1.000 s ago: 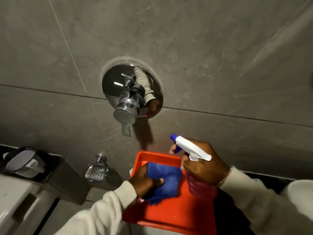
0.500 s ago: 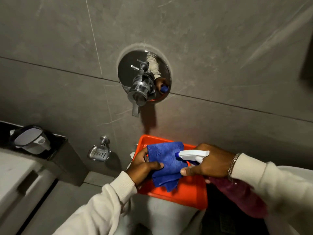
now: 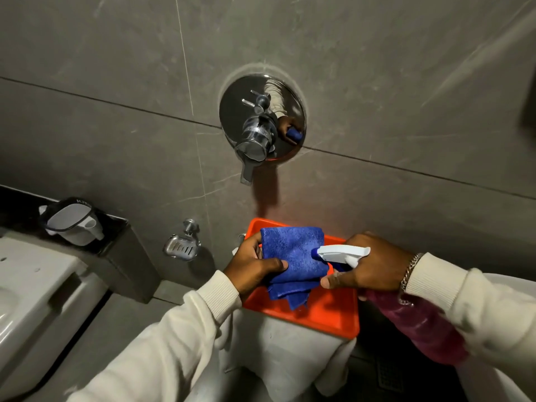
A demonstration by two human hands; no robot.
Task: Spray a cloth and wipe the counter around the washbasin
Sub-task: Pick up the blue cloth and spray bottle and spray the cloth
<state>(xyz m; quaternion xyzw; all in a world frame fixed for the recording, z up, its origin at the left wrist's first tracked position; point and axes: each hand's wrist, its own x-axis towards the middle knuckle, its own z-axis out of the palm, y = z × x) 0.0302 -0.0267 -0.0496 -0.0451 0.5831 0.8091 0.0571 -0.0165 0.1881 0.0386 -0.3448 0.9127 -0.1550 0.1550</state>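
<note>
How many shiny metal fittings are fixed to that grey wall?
2: a round chrome valve high on the wall, and a small soap dish lower left, beside the ledge. Others may lie outside the view.

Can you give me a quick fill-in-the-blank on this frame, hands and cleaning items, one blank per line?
1. The left hand holds a folded blue microfibre cloth above the ____ plastic tray.
2. The right hand grips a spray bottle with a white trigger head and a ____ body.
3. The bottle's nozzle points at the ____.
4. The round chrome wall valve is mounted ____ the tray.

Missing words: orange; pink; cloth; above
</note>
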